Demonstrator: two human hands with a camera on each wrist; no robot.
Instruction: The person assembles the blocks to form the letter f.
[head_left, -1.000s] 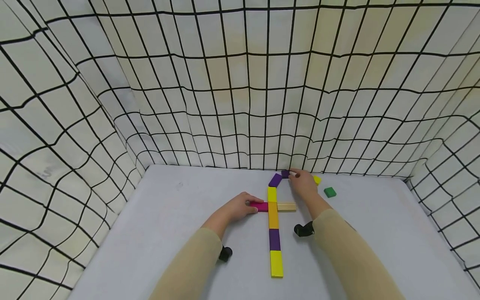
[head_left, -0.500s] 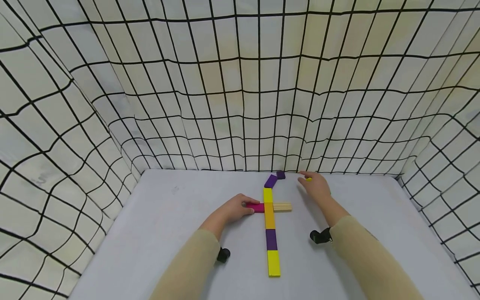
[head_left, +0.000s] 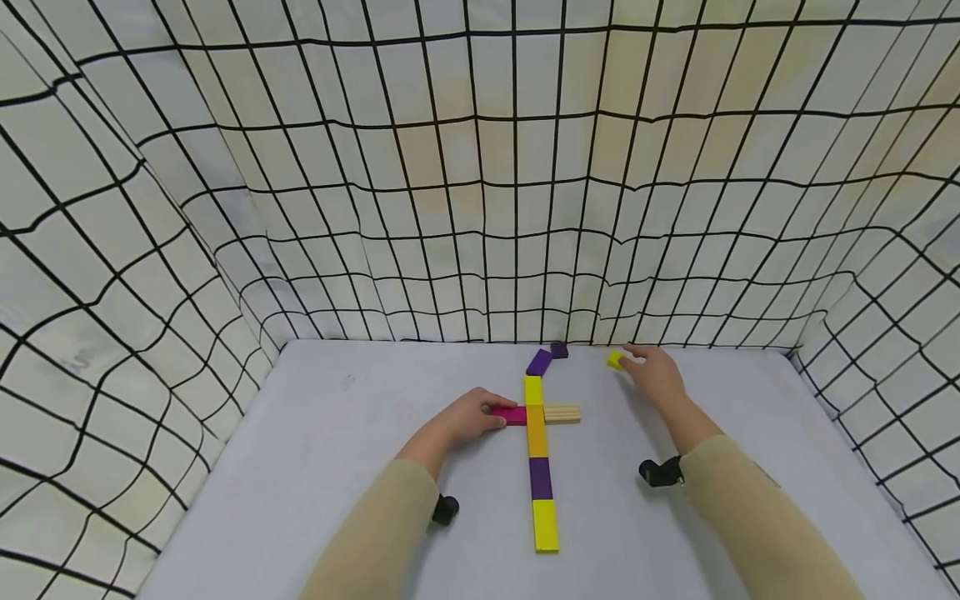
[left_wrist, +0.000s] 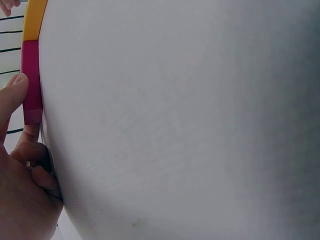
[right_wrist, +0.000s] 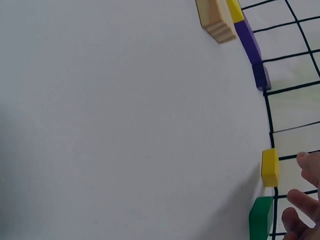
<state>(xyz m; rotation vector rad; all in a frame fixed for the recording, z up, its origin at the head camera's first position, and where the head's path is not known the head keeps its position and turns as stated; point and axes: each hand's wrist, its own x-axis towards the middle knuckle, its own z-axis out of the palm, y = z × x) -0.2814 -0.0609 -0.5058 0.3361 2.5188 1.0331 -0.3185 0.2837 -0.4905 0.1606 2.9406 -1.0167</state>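
In the head view my left hand (head_left: 468, 415) pinches the outer end of a magenta block (head_left: 512, 415), thumb on one side and fingers on the other. That block meets an orange block (head_left: 537, 431) in a flat column, with a yellow block (head_left: 533, 390) above it and a purple block (head_left: 541, 478) and another yellow block (head_left: 546, 526) below. My right hand (head_left: 657, 382) is near the far edge, fingers apart and holding nothing. Its fingertips are close beside a small yellow block (head_left: 615, 359). A green block (right_wrist: 260, 218) shows in the right wrist view, hidden by the hand in the head view.
Pale wooden sticks or a grooved wooden block (head_left: 562, 414) extend right from the column. At its top lie a tilted purple block (head_left: 539, 362) and a small dark purple block (head_left: 559, 350). Black netting (head_left: 517, 275) over white walls borders the white table (head_left: 352, 425).
My right hand has left the small dark purple block and moved right, past the small yellow block, now covering the green one. My left hand stays on the magenta block. The head view shifted slightly.
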